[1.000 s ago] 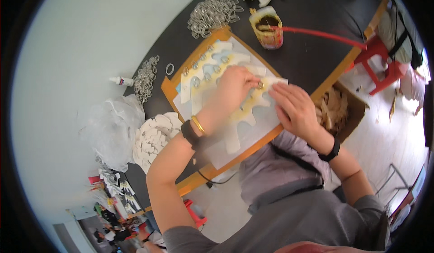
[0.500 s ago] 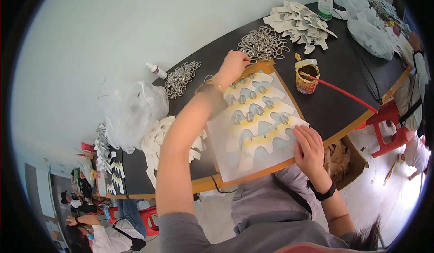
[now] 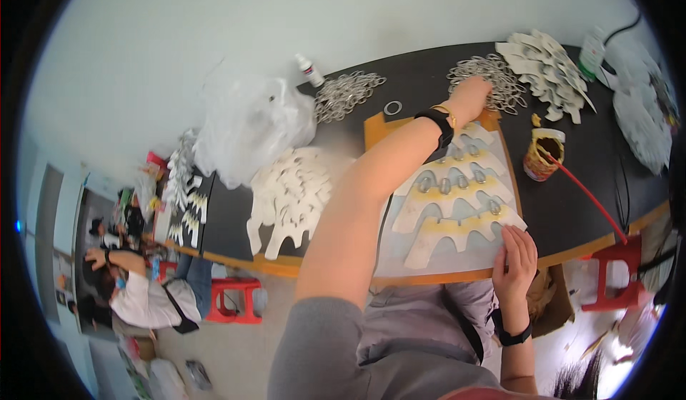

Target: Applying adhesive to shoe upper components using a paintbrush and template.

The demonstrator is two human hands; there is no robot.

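My left hand (image 3: 470, 98) reaches over a pile of oval metal rings (image 3: 513, 94) at the back of the table. Its fingers are curled together at the rings; whether one is held between them is hidden. My right hand (image 3: 516, 257) lies with fingers stretched out at the right end of the nearest cream scalloped strip (image 3: 457, 234), by the board's front edge. Several such strips lie in rows on a sheet-covered board (image 3: 393, 263). They carry yellow smears, and metal rings such as this ring (image 3: 494, 207) sit on them. My left forearm covers the board's left part.
A jar (image 3: 537, 168) of yellowish paste with a red stick stands right of the board. Around it are stacked cream pieces (image 3: 550, 78), a second ring pile (image 3: 348, 96), white cut pieces (image 3: 289, 193), a plastic bag (image 3: 250, 135) and small bottle (image 3: 309, 70). Another person (image 3: 153, 296) sits at far left.
The view has turned, so the table sits farther right in it. My left hand has moved from the ring pile's near edge farther over it. My right hand stays by the nearest strip's end.
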